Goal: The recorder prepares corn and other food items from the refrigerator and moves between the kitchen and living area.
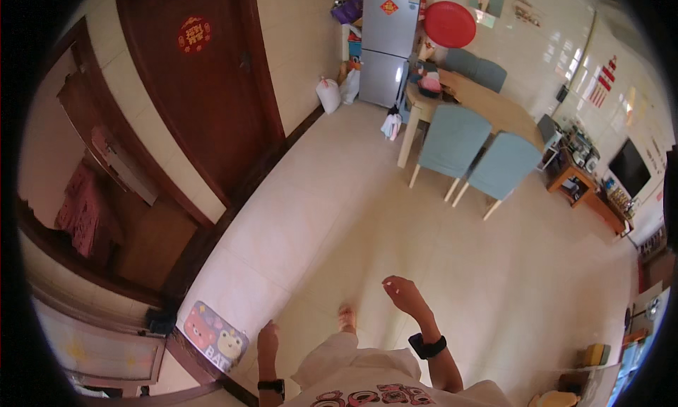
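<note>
My left hand (268, 337) hangs low at the bottom of the view, left of my body, with a black band on its wrist; its fingers are too small and blurred to read. My right hand (401, 295) is raised in front of me over the tiled floor, its fingers curled, and nothing shows in it. A black watch (427, 346) sits on that wrist. Below my hands are my pale shirt with a printed pattern (378, 396) and one bare foot (347, 318) on the floor. A cartoon floor mat (214, 335) lies left of my left hand.
Ahead stand a wooden dining table (490, 108) with blue-covered chairs (455, 139), a silver refrigerator (389, 41) and a white bag (329, 95). Left are a closed dark door (212, 89) and an open doorway. A wooden cabinet (574, 179) and a television (629, 167) are at the right.
</note>
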Motion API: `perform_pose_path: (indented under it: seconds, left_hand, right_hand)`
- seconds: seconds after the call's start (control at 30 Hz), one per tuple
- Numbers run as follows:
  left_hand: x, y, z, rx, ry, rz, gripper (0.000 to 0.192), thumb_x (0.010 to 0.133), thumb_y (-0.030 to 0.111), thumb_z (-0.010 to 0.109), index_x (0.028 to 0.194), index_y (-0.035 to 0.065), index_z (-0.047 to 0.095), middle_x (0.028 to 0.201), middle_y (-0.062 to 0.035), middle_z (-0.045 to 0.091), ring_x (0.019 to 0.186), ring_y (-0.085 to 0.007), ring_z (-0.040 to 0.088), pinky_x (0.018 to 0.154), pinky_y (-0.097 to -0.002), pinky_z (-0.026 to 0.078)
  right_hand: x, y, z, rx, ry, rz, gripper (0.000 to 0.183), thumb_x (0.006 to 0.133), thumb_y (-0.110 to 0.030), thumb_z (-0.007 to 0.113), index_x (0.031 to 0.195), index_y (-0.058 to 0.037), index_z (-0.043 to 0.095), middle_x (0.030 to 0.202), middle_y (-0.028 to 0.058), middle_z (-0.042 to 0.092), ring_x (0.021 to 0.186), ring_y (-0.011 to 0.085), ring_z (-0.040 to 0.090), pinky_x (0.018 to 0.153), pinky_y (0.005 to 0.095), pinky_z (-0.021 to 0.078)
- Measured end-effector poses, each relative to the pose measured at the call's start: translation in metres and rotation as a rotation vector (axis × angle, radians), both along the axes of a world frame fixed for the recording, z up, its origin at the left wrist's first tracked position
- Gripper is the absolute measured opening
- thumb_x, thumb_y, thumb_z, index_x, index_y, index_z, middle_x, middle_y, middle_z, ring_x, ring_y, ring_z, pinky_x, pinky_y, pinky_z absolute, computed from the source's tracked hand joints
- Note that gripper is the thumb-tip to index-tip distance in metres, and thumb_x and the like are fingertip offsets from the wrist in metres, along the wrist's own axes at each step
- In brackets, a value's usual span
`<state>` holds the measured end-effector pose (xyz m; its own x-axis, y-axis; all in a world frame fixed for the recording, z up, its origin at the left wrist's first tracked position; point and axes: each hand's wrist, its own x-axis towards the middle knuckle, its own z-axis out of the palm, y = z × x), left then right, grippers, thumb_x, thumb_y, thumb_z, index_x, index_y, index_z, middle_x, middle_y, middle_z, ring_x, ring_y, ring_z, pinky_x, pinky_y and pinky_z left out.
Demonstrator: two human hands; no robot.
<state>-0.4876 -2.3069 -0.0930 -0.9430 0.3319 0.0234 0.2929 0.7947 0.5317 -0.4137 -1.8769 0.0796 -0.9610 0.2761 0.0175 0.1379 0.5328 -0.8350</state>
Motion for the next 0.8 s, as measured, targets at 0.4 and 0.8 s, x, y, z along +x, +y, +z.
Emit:
perform_pose_path:
  seconds: [0.4,0.8]
  left_hand:
    - [-0.466,0.482,0.126,0.214,0.131,-0.597,0.014,0.079,0.012,0.056,0.09,0.0055,0.061,0.086,-0.0125,0.063,0.081,-0.0302,0.06,0.073,-0.0402,0.048]
    - [-0.787,0.495,0.043,-0.203,-0.218,-0.265,0.028,0.079,0.033,0.059,0.097,0.0108,0.06,0.094,-0.0117,0.064,0.088,-0.0294,0.06,0.075,-0.0412,0.048]
  right_hand:
    - [-0.288,0.277,-0.027,0.039,-0.232,-0.341,0.011,0.083,-0.012,0.057,0.09,-0.0054,0.062,0.078,0.0156,0.064,0.067,0.0272,0.061,0.06,0.0338,0.0488]
    - [-0.782,0.489,0.036,0.279,-0.017,-0.065,0.019,0.087,-0.014,0.053,0.099,0.0001,0.056,0.092,0.018,0.06,0.082,0.0349,0.059,0.071,0.0417,0.0472]
